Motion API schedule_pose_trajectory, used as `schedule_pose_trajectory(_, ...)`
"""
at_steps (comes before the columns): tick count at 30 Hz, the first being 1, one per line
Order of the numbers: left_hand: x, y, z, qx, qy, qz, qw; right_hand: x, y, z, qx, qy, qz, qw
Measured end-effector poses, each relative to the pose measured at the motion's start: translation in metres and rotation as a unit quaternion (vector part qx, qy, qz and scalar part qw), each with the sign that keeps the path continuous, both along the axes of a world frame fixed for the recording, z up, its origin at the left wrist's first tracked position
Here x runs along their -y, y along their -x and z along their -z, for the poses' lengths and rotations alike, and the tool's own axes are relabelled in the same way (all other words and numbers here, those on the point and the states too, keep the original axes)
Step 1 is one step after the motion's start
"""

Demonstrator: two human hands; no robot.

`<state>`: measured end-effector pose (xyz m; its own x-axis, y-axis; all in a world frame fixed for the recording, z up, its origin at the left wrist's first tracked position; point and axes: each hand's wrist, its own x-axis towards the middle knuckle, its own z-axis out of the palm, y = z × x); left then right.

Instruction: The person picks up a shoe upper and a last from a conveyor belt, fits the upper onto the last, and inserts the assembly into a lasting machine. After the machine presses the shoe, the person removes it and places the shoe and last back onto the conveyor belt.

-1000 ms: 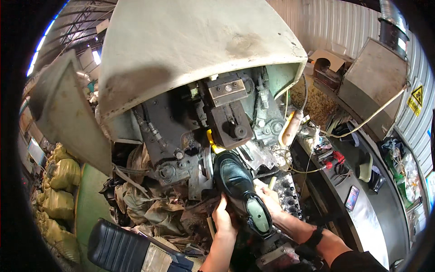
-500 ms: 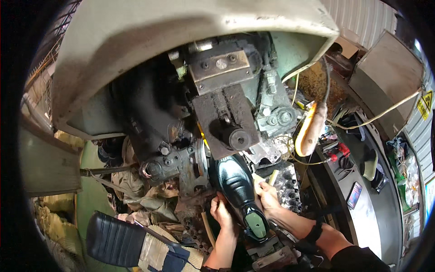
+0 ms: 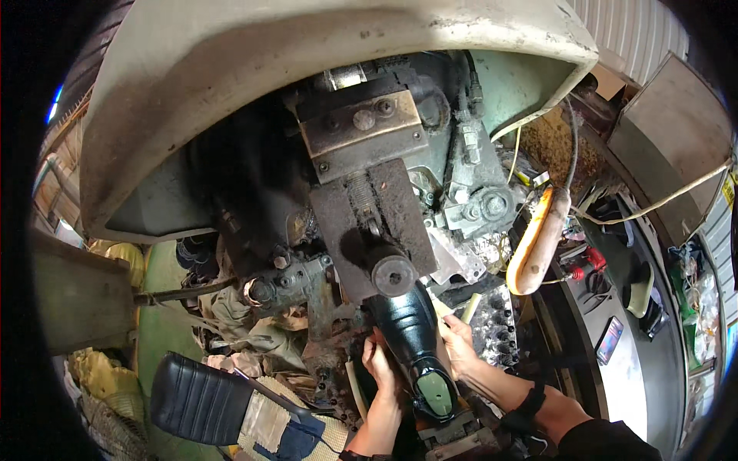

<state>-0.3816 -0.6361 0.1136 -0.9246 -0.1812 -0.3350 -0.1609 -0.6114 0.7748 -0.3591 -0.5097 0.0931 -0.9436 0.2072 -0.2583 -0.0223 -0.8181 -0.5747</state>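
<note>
1. Gripping a glossy black leather shoe upper on its green-heeled last [image 3: 415, 346], both hands press in from either side; the shoe sits sole-up in the middle of the view, toe pointed into the machine, heel toward the person.
2. The left hand [image 3: 380, 361] lies against the left flank of the shoe, fingers curled closed onto the leather edge. Forearm enters from the lower edge.
3. The right hand [image 3: 459, 343] closes on the right flank of the shoe, thumb near the sole edge. A black wristband [image 3: 529, 405] sits on that forearm, with a dark sleeve behind it.
4. The toe of the shoe sits just under a dark round steel roller [image 3: 393, 275] at the lower end of a grimy, rust-brown metal head plate [image 3: 369, 207]. Whether toe and roller touch cannot be told.
5. The large cream-painted curved machine hood [image 3: 307, 84] arches over the whole mechanism and fills the upper part of the view.
6. To the right of the head hangs an orange-and-cream padded lever handle [image 3: 538, 242], tilted, well apart from the right hand.
7. A pale yellowish stick-shaped piece [image 3: 470, 307] stands just above the right hand's fingers; what it is cannot be told.
8. At lower left sits a black ribbed cushioned seat [image 3: 196, 399], patched with pale tape, apart from the left hand.
9. A dark worktop [image 3: 630, 361] runs along the right, carrying small tools.
</note>
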Motion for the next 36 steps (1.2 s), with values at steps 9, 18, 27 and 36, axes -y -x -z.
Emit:
schedule_pose_trajectory(9, 0.015, -0.003, -0.003, 0.015, 0.046, 0.064, 0.997, -0.002, -0.017, -0.021, 0.082, -0.049, -0.05, 0.994)
schedule_pose_trajectory(18, 0.004, -0.037, -0.025, 0.009, -0.096, 0.137, 0.986, 0.013, -0.033, -0.032, 0.009, -0.255, -0.075, 0.964)
schedule_pose_trajectory(27, 0.006, -0.036, -0.005, -0.019, 0.011, 0.105, 0.994, 0.01, -0.022, -0.005, -0.063, -0.288, 0.033, 0.955)
schedule_pose_trajectory(36, 0.237, -0.118, 0.185, 0.092, 0.458, -0.101, 0.878, -0.123, -0.095, -0.03, 0.107, -0.397, 0.083, 0.908)
